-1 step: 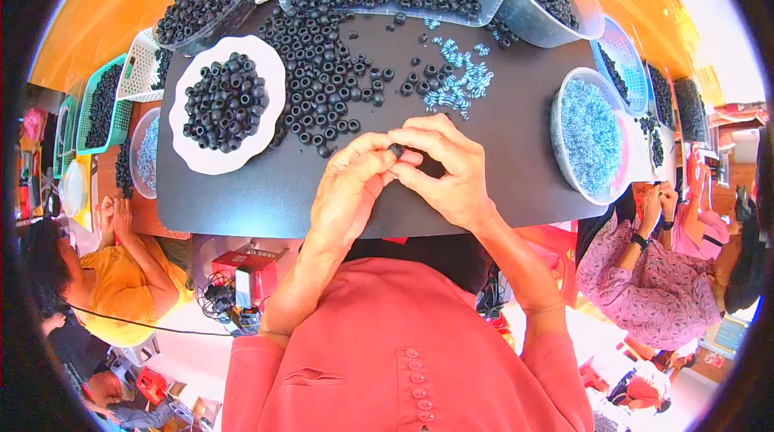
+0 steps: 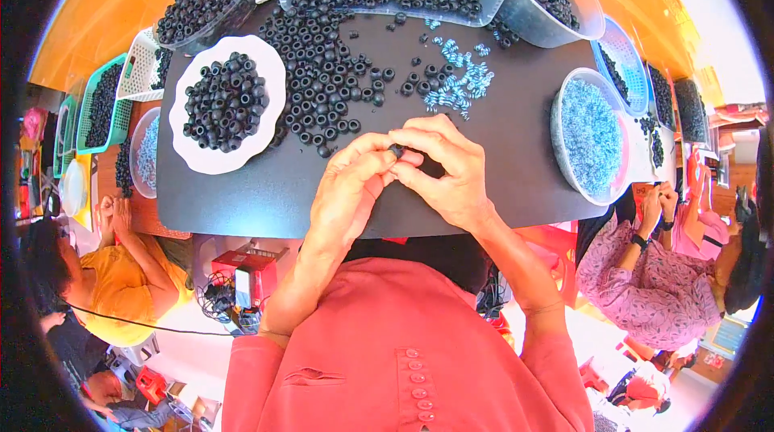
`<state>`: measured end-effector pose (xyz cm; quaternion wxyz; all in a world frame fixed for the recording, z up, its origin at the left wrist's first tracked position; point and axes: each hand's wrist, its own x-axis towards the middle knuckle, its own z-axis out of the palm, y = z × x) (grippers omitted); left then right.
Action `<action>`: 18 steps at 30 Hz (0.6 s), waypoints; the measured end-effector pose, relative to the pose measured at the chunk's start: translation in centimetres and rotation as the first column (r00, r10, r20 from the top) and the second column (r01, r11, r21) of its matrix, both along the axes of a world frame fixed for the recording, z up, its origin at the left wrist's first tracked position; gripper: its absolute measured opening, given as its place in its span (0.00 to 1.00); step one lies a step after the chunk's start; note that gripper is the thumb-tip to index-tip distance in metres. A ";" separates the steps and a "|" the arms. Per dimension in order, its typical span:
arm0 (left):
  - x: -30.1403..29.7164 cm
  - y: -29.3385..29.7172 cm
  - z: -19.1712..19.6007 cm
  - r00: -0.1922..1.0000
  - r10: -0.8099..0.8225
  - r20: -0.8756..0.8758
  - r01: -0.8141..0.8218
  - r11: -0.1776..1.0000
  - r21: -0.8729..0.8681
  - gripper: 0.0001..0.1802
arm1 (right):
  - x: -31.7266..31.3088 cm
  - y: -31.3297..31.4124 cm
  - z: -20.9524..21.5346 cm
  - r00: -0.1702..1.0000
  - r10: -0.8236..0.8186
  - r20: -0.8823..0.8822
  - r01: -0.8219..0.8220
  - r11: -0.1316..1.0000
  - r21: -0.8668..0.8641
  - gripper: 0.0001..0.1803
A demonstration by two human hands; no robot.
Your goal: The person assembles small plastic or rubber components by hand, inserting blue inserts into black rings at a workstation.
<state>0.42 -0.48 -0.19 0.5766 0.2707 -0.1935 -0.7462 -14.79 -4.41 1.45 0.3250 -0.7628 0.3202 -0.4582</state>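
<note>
Over the near part of the dark table, my left hand (image 2: 347, 190) pinches a small black hollow piece (image 2: 396, 151) between thumb and forefinger. My right hand (image 2: 451, 166) is curled against it, forefinger on the piece's upper side and thumb just below. Whatever the right fingertips hold is hidden. Beyond my hands, loose black hollow pieces (image 2: 314, 93) like it spread from the centre to the left. To their right lies a small heap of light-blue coiled pieces (image 2: 463, 81). A white scalloped plate (image 2: 184, 135) at the left carries more black pieces.
A clear bin (image 2: 492, 5) of black pieces stands at the back, flanked by tubs (image 2: 592, 21). A round tub (image 2: 571, 166) of light-blue pieces is at the right edge. One person in yellow (image 2: 129, 295) sits left, another in a patterned shirt (image 2: 645, 287) right.
</note>
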 end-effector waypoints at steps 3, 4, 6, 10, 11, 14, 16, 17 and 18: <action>0.3 0.0 0.3 0.999 -0.040 -0.032 0.040 0.999 0.019 0.09 | 0.2 0.1 -0.3 0.999 -0.042 -0.021 0.041 0.997 -0.059 0.20; 0.5 0.0 0.1 0.999 -0.039 -0.032 0.040 0.999 0.020 0.09 | 0.2 0.1 -0.4 0.999 -0.041 -0.027 0.039 0.996 -0.078 0.20; 0.7 -0.1 -0.3 0.996 -0.072 -0.049 0.075 0.996 0.055 0.09 | 0.3 0.2 -0.4 0.998 -0.045 -0.033 0.042 0.995 -0.092 0.20; 0.6 -0.3 0.0 0.997 -0.032 -0.074 0.037 0.997 0.067 0.10 | 1.1 0.0 -0.4 0.995 -0.097 -0.011 0.093 0.974 -0.206 0.18; 0.5 -0.3 -0.1 0.997 -0.039 -0.072 0.044 0.997 0.069 0.10 | 1.1 0.0 -0.4 0.995 -0.100 -0.014 0.095 0.970 -0.224 0.18; 0.6 -0.6 -0.3 0.997 -0.062 -0.050 0.066 0.995 0.075 0.10 | 1.0 -0.1 -0.8 0.995 -0.102 0.001 0.098 0.958 -0.268 0.18; 0.4 -0.6 -0.5 0.995 -0.062 -0.084 0.067 0.996 0.064 0.10 | 0.9 0.0 -0.7 0.993 -0.115 -0.006 0.110 0.959 -0.263 0.18; 0.3 -0.5 -0.4 0.995 -0.064 -0.083 0.069 0.996 0.064 0.10 | 0.8 0.0 -0.7 0.992 -0.126 -0.014 0.118 0.959 -0.259 0.19; 0.1 -0.5 -0.3 0.996 -0.040 -0.075 0.045 0.997 0.066 0.10 | 0.8 0.0 -0.7 0.992 -0.128 -0.014 0.120 0.958 -0.261 0.19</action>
